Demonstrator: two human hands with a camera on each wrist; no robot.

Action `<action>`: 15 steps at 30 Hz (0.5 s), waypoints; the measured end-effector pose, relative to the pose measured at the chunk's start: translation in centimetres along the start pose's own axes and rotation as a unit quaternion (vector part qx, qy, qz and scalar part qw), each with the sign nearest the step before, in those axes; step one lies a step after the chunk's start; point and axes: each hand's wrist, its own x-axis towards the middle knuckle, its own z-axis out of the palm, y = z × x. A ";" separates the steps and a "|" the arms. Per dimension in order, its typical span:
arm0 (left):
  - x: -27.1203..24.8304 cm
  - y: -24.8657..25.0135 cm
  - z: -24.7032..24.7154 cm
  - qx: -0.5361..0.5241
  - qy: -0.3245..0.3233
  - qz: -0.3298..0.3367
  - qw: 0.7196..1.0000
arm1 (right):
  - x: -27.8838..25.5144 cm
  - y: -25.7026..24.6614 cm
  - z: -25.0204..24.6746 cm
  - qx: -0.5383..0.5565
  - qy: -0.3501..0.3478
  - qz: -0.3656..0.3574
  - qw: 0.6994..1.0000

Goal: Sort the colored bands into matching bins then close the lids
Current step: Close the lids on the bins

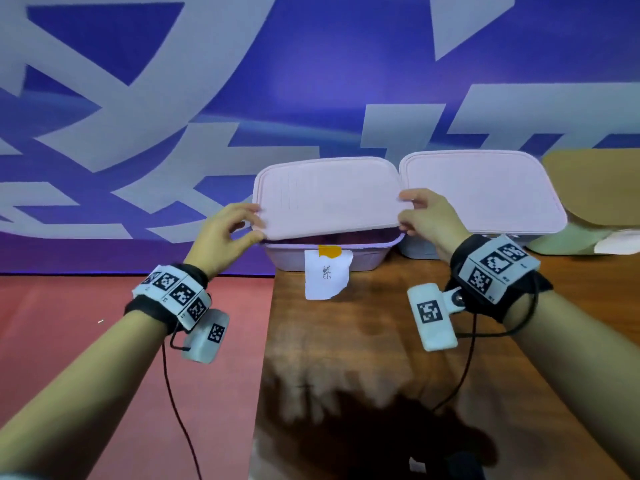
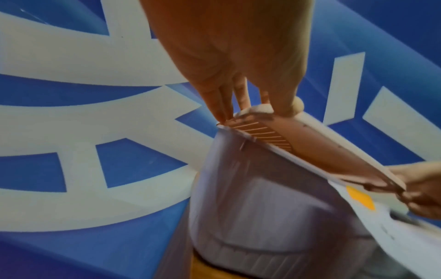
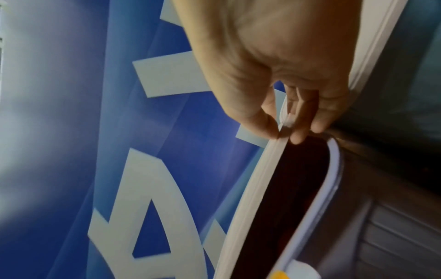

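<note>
Here, left hand [image 1: 231, 233] and right hand [image 1: 425, 216] each pinch pink lid [image 1: 329, 195], tilted over purple bin [image 1: 332, 254]; second bin's lid [image 1: 485, 192] right of it sits closed.

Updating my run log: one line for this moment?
left hand: grips lid | right hand: grips lid | near edge raised off bin

I saw bare forearms, no sleeves. Each wrist wore a black strap [image 1: 485, 271] carrying a band of white panels printed with black square markers [image 1: 176, 294]. A white block bearing one such marker [image 1: 431, 315] hung beneath each wrist, lower middle of the frame. Thin dark cables [image 1: 465, 362] trailed from both straps.
</note>
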 end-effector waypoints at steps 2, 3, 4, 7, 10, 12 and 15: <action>-0.6 -0.3 0.4 0.014 -0.001 0.002 1.000 | -0.3 0.6 0.5 -0.065 -0.007 -0.005 0.998; -0.9 -0.4 0.5 0.016 -0.001 0.000 1.000 | -0.6 0.7 0.7 -0.094 -0.007 -0.011 0.995; -1.1 -0.5 0.7 0.021 -0.001 -0.002 1.000 | -0.8 0.8 0.9 -0.118 -0.006 -0.017 0.993; -1.1 -0.7 1.0 0.073 -0.014 0.003 0.997 | -1.6 0.8 1.2 -0.170 -0.006 -0.039 0.985; -1.1 -0.5 1.1 0.108 -0.016 0.001 0.994 | -2.2 1.0 1.2 -0.197 -0.012 -0.060 0.979; -1.0 -0.4 1.2 0.119 -0.022 0.004 0.993 | -2.5 1.3 1.0 -0.212 -0.016 -0.076 0.974; -0.7 -0.2 1.1 0.129 -0.040 0.007 0.991 | -3.0 1.7 0.7 -0.238 -0.018 -0.129 0.962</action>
